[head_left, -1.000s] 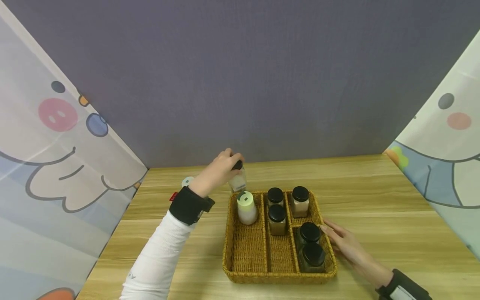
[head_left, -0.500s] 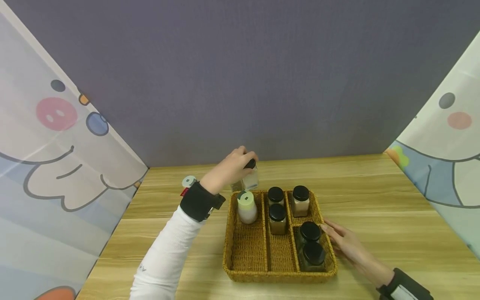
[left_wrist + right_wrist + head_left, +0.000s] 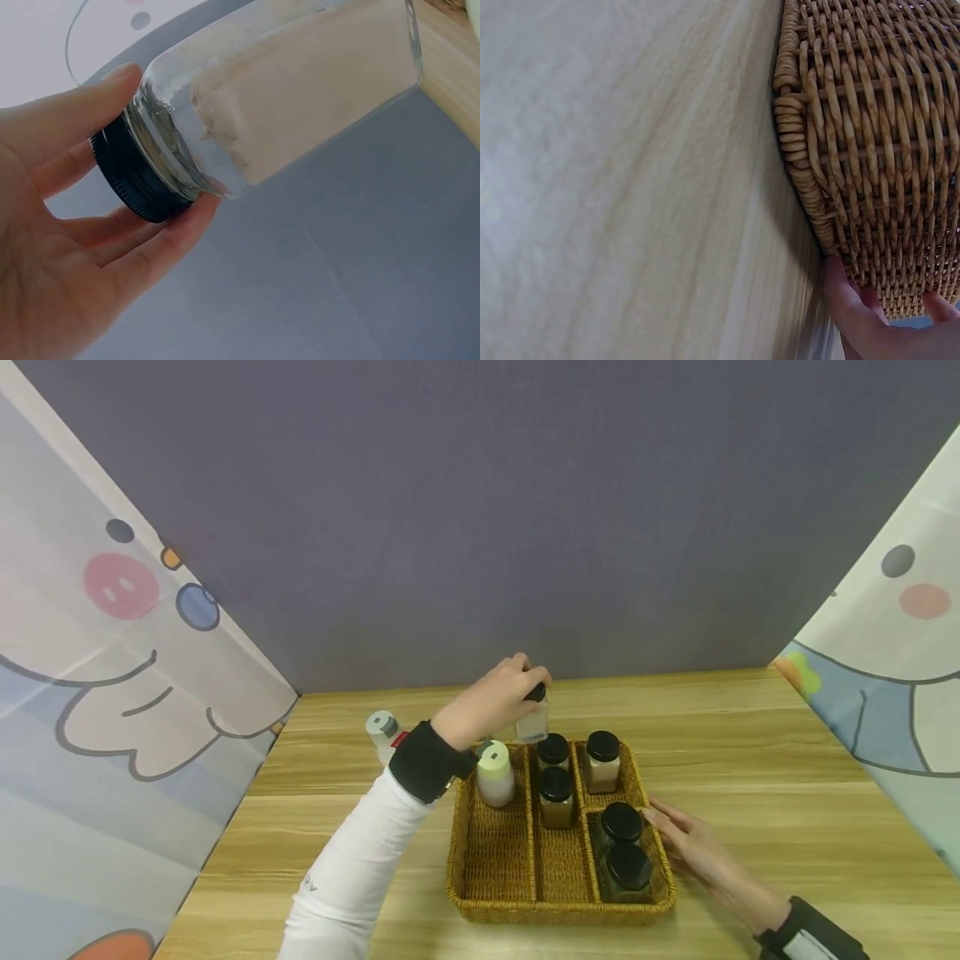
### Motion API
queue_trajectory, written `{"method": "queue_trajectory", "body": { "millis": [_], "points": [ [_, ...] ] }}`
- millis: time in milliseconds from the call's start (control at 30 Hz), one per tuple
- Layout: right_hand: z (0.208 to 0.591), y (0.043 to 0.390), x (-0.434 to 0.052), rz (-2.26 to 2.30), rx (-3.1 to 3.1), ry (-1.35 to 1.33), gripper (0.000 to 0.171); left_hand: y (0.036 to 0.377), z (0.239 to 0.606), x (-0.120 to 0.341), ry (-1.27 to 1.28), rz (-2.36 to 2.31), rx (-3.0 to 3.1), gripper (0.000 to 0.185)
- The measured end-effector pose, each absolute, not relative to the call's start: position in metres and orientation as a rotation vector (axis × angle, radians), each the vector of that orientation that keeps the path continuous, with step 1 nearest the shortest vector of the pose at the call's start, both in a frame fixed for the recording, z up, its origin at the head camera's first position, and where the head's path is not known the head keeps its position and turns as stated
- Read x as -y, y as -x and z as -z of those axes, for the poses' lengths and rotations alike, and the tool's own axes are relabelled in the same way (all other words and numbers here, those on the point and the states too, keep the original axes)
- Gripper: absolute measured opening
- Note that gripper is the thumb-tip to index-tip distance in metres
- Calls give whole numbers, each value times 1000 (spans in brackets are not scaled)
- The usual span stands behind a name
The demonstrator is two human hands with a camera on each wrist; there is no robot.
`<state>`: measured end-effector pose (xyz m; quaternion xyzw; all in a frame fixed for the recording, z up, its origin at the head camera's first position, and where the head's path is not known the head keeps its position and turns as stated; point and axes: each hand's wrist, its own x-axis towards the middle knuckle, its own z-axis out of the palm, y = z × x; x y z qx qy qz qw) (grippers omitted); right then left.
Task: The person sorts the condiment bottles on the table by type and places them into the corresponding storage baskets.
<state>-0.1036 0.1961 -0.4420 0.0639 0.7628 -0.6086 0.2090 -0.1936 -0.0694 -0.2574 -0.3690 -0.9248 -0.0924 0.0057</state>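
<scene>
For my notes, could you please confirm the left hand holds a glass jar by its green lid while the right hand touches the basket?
The lid is black, not green, as the left wrist view shows. The left hand holds the jar by it; the right hand touches the basket.

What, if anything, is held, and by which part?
The left hand holds a glass jar by its black lid and neck; the right hand touches the wicker basket.
</scene>
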Motion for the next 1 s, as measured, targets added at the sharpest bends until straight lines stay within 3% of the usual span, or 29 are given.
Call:
{"method": "queue_trajectory", "body": {
  "millis": [1000],
  "points": [
    [442,104,-196,1744,-2061,-182,67,182,258,-2,1399,120,2886,27]
  ]
}}
